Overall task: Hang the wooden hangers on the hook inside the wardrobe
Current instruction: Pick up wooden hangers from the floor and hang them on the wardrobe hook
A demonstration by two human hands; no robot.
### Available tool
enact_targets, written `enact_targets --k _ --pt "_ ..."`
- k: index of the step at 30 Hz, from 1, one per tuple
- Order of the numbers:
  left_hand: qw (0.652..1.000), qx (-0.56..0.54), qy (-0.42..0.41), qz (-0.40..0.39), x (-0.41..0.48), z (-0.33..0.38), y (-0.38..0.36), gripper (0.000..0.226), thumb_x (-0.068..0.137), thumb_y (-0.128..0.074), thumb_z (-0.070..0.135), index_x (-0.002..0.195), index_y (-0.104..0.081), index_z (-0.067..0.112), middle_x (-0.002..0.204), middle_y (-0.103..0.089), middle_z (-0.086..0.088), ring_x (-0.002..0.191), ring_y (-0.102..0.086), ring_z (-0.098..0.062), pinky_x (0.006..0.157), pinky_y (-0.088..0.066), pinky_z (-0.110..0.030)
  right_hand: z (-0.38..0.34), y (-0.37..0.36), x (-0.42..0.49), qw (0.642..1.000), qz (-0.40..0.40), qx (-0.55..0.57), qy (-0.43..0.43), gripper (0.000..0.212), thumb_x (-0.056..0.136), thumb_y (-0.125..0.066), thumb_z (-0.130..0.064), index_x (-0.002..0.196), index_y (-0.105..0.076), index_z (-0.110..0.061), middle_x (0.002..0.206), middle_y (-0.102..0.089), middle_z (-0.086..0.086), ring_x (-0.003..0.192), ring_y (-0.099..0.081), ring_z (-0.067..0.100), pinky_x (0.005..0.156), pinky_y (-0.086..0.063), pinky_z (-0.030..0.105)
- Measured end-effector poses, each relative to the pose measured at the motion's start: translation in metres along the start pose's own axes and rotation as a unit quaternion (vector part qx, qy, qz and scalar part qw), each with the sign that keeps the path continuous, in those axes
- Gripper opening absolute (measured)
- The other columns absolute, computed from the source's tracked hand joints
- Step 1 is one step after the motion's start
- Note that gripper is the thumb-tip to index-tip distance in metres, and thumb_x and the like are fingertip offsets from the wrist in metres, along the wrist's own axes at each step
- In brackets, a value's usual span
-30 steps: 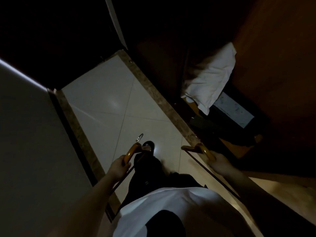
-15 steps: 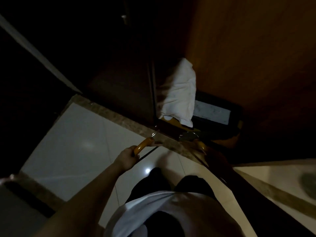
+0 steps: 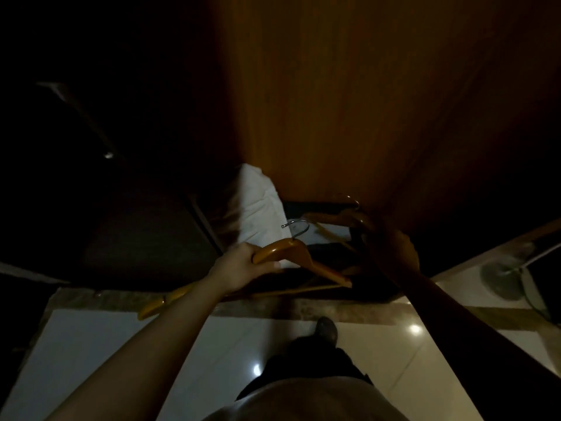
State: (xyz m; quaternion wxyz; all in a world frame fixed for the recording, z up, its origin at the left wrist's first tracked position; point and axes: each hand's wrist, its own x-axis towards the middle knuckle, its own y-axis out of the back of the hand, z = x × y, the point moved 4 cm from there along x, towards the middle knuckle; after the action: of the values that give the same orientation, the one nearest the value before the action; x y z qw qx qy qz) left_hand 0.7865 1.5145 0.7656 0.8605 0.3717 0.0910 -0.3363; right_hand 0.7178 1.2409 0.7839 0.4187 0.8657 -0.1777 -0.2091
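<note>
A dim bedroom: wooden wardrobe (image 3: 349, 101), white pillow (image 3: 258, 208), tiled floor (image 3: 121, 360).

Glossy varnished wooden hanger (image 3: 299, 256) (metal hook (image 3: 296, 227)), soft white cloth pillow (image 3: 258, 208), shiny floor tiles (image 3: 212, 360).

Left hand (image 3: 239, 266) grips a wooden hanger (image 3: 291, 253); right hand (image 3: 391, 253) grips another hanger (image 3: 331, 218).

Both hands are now raised toward frame centre, against the wardrobe interior. Left hand (image 3: 239, 265) lifts its wooden hanger (image 3: 299, 258); right hand (image 3: 391, 250) lifts the second hanger (image 3: 331, 218) higher, centre-right.
</note>
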Motion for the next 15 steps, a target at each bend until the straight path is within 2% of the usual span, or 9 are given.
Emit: enact_targets --k 2,4,7,9,11,12,13,14,15 --pt "0.999 0.028 -0.046 0.010 0.011 0.035 0.012 0.020 0.078 -0.065 0.049 0.068 -0.060 0.033 0.065 -0.064 0.002 0.065 -0.064 -0.016 0.068 -0.051 -0.038 -0.010 0.016 0.019 0.999 0.015 0.017 0.050 0.031 0.092 -0.053 -0.029 0.121 -0.051 -0.018 0.101 -0.063 0.009 0.097 -0.062 0.032 0.077 -0.047 0.038" --pt "0.993 0.076 -0.088 0.017 0.019 0.070 0.026 0.009 0.082 -0.064 0.044 0.086 -0.057 0.039 0.071 -0.065 0.004 0.067 -0.065 -0.011 0.068 -0.056 -0.036 -0.024 0.037 0.039 0.994 0.031 0.051 0.087 0.024 0.090 -0.055 -0.032 0.111 -0.053 -0.021 0.089 -0.061 0.001 0.090 -0.063 0.028 0.081 -0.050 0.045" --pt "0.979 0.146 -0.133 0.046 0.031 0.124 0.053 0.030 0.085 -0.059 0.044 0.112 -0.055 0.031 0.078 -0.066 0.004 0.068 -0.066 -0.008 0.068 -0.056 -0.028 -0.052 0.071 0.064 0.993 0.021 0.055 0.107 0.036 0.089 -0.052 -0.043 0.119 -0.052 -0.023 0.097 -0.062 -0.005 0.096 -0.058 0.016 0.092 -0.047 0.044" --pt "0.961 0.203 -0.170 0.079 0.035 0.154 0.071 0.039 0.087 -0.055 0.047 0.123 -0.052 0.032 0.079 -0.062 0.008 0.069 -0.061 -0.006 0.065 -0.046 -0.018 -0.071 0.095 0.080 0.986 0.014 0.084 0.145 0.050 0.084 -0.048 -0.054 0.124 -0.051 -0.025 0.107 -0.063 -0.004 0.105 -0.058 0.018 0.095 -0.046 0.047" --pt "0.936 0.259 -0.214 0.101 0.040 0.180 0.087 0.051 0.088 -0.049 0.052 0.136 -0.038 0.039 0.088 -0.065 0.009 0.074 -0.057 -0.001 0.071 -0.043 -0.018 -0.090 0.119 0.091 0.977 0.014 0.107 0.185 0.044 0.086 -0.050 -0.049 0.121 -0.054 -0.023 0.109 -0.061 -0.001 0.105 -0.058 0.019 0.094 -0.047 0.046" --pt "0.925 0.281 -0.230 0.107 0.043 0.191 0.094 0.055 0.088 -0.048 0.052 0.139 -0.032 0.040 0.103 -0.067 0.007 0.087 -0.060 -0.002 0.083 -0.045 -0.023 -0.100 0.132 0.096 0.970 0.019 0.119 0.212 0.038 0.089 -0.053 -0.040 0.120 -0.055 -0.019 0.108 -0.060 0.001 0.102 -0.058 0.019 0.090 -0.049 0.040" --pt "0.916 0.297 -0.245 0.114 0.046 0.203 0.102 0.058 0.088 -0.049 0.052 0.141 -0.029 0.040 0.124 -0.061 0.008 0.109 -0.056 -0.003 0.097 -0.041 -0.027 -0.111 0.144 0.100 0.964 0.025 0.127 0.233 0.035 0.090 -0.054 -0.034 0.120 -0.056 -0.016 0.108 -0.059 0.002 0.099 -0.057 0.018 0.085 -0.049 0.032" --pt "0.906 0.310 -0.260 0.123 0.050 0.214 0.111 0.060 0.088 -0.050 0.050 0.142 -0.027 0.040 0.143 -0.046 0.009 0.128 -0.044 -0.004 0.108 -0.032 -0.029 -0.122 0.157 0.104 0.957 0.031 0.133 0.255 0.033 0.090 -0.055 -0.030 0.119 -0.057 -0.014 0.107 -0.059 0.003 0.095 -0.057 0.016 0.078 -0.047 0.024" --pt "0.896 0.324 -0.273 0.134 0.054 0.225 0.121 0.062 0.088 -0.051 0.049 0.143 -0.025 0.040 0.152 -0.030 0.011 0.138 -0.030 -0.004 0.113 -0.023 -0.030 -0.133 0.169 0.108 0.951 0.027 0.145 0.272 0.031 0.090 -0.056 -0.028 0.118 -0.057 -0.014 0.106 -0.059 0.004 0.091 -0.058 0.013 0.073 -0.045 0.019"
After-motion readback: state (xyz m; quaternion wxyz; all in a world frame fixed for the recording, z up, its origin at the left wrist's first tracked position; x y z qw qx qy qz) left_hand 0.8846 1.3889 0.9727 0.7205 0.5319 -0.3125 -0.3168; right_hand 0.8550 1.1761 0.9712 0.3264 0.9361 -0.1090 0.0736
